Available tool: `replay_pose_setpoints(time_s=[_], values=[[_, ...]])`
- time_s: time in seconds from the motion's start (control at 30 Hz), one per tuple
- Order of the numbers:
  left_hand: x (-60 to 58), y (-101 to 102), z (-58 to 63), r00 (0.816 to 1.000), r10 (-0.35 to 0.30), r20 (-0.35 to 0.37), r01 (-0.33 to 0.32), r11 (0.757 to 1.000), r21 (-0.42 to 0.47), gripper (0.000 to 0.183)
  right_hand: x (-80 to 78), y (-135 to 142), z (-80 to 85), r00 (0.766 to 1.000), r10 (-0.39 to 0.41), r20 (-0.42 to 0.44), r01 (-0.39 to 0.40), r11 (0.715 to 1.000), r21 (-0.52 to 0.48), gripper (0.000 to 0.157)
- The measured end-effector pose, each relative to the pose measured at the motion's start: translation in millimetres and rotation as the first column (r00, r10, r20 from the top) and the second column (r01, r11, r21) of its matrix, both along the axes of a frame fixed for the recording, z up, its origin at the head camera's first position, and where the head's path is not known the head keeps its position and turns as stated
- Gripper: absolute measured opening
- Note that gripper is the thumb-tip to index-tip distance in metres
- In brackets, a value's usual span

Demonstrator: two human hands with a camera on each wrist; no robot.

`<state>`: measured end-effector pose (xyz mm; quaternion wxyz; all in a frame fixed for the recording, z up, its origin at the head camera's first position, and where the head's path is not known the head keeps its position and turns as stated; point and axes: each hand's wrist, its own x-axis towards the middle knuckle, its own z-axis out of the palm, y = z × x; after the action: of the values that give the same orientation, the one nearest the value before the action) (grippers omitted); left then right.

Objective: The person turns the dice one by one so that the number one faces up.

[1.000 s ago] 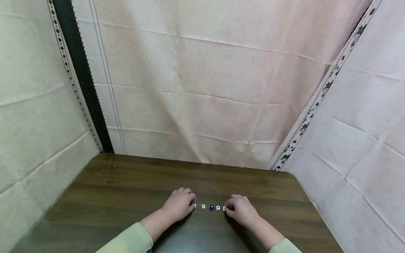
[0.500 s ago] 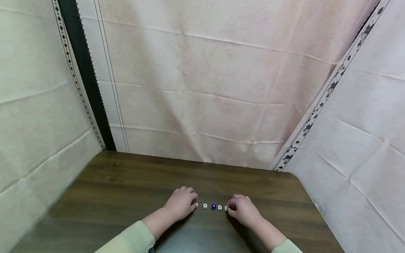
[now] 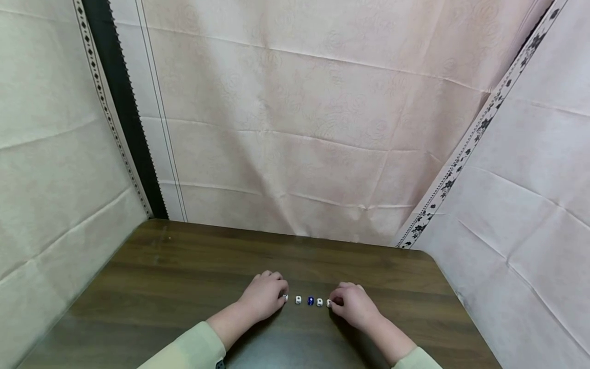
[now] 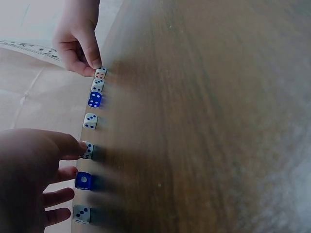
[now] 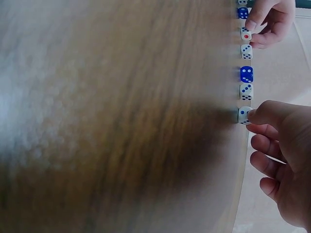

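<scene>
Several small white and blue dice stand in a line across the table. My left hand [image 3: 265, 295] pinches a white die [image 4: 88, 150] between thumb and finger. Beyond it, under the other left fingers, stand a blue die [image 4: 83, 180] and a white die [image 4: 81, 214], both hidden in the head view. At the row's right end my right hand [image 3: 355, 306] pinches another white die [image 5: 244, 116]. Between the hands come a white die [image 3: 298, 300], a blue die [image 3: 311, 301] and a white die [image 3: 319, 302], with uneven gaps.
The brown wood-grain table [image 3: 184, 266] has rounded far corners. A pale cloth [image 3: 295, 128] hangs behind it, and more cloth covers the left side [image 3: 55, 154] and right side [image 3: 530, 179]. A dark strip [image 3: 124, 107] runs down the left corner.
The head view has shifted slightly. Both hands keep their hold, and the dice stay in the same places in the row.
</scene>
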<state>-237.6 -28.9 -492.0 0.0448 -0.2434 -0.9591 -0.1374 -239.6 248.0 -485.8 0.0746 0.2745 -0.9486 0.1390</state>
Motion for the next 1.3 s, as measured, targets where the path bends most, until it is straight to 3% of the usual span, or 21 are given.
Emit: replay_pose_setpoints(time_s=[0.93,1.3], values=[[-1.8,0.0,0.9,1.0,0.013,0.018,-0.013,1.0,-0.013,0.012,1.9,0.2,1.7,1.0,-0.004,0.002,0.004,1.0,-0.008,0.006],[-3.9,-2.1,-2.0,1.0,0.005,0.009,-0.006,0.999,0.032,0.012,0.4,0.3,0.2,1.0,-0.004,0.005,0.004,1.0,-0.001,0.006]])
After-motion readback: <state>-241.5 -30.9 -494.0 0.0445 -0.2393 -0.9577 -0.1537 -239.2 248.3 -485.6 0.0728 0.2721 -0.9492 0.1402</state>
